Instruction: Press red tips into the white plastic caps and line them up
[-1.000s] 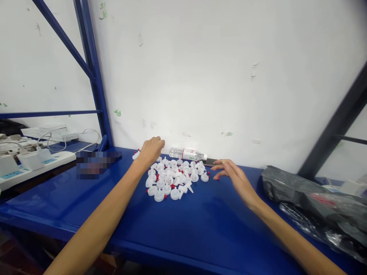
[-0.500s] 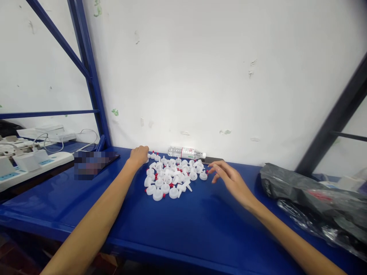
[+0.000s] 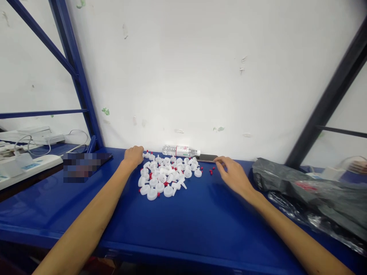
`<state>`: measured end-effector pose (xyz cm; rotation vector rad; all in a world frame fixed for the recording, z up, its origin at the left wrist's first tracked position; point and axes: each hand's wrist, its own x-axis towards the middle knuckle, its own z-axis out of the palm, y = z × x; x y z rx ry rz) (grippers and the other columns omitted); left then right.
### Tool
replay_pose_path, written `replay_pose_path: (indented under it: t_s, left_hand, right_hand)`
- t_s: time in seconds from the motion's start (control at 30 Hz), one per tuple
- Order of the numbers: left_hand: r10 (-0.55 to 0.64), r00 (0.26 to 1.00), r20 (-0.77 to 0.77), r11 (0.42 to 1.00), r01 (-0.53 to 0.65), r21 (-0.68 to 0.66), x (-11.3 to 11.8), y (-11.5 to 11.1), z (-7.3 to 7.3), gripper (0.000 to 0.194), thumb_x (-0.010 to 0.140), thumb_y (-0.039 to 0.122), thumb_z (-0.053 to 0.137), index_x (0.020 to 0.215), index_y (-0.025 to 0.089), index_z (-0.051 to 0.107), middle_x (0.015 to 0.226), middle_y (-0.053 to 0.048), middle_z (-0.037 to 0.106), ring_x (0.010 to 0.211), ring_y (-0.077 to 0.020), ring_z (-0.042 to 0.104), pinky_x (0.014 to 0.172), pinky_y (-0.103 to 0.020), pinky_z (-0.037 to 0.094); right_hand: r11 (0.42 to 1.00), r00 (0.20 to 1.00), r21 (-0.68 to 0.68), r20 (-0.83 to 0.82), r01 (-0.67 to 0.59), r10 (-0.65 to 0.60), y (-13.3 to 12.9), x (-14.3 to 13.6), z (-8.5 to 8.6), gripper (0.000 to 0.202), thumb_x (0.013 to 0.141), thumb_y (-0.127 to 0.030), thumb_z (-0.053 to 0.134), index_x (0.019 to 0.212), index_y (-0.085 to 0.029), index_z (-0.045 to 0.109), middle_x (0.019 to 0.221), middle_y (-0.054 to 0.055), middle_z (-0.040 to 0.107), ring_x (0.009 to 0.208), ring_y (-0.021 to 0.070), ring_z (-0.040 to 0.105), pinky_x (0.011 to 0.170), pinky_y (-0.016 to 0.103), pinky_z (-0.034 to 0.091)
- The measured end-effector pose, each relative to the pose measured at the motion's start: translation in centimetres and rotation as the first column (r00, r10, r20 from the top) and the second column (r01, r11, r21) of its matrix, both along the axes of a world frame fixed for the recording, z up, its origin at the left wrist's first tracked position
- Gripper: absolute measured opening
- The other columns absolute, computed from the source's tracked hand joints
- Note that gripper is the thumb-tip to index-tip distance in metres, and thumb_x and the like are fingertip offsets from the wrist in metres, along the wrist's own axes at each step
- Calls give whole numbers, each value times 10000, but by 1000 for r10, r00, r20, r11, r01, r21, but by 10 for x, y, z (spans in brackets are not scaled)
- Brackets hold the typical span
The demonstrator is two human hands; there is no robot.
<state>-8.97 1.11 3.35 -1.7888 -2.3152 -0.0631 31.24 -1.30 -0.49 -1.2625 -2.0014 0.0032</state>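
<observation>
Several white nozzle caps (image 3: 159,188) lie in a loose heap on the blue table (image 3: 172,229), with small red tips scattered among them. My left hand (image 3: 134,156) rests at the heap's back left edge, its fingers curled; what they hold, if anything, is hidden. To the right of the heap, my right hand (image 3: 231,172) has its fingers bent, with the fingertips at the right end of a dark phone (image 3: 207,157). A few loose red tips (image 3: 211,172) lie just left of my right hand.
A clear plastic bottle (image 3: 180,151) lies on its side against the wall. Grey plastic bags (image 3: 309,191) cover the right side. On the left are a blurred-out flat object (image 3: 83,166) and a white power strip (image 3: 31,166) with plugs and cables.
My right hand has moved back and right, away from the heap, and reached the end of the phone. Red tips now show beside it. The view has shifted slightly right.
</observation>
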Motion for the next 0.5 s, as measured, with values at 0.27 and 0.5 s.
replay_pose_path:
  t_s: [0.27,0.5]
  left_hand:
    - [36,999,-17,999,-36,33,7,-3,5,351,960,358,610,1242,149,610,1232,-108,640,1064,-237,645,896,-447,557]
    - [-16,1000,-3,977,16,215,29,-10,19,291,899,137,456,1087,88,673,1092,-227,697,1037,-365,673,815,-424,511]
  right_hand:
    - [982,973,-44,128,-186,190,11,-2,-11,393,999,-384,480,1345,-259,618,1322,86,665,1240,295,580,1067,508,421]
    - [934,919,-54,167,-352,356,-4,-28,-13,365,1000,-391,517,1328,-275,629,1303,72,682,1224,289,587,1045,498,436]
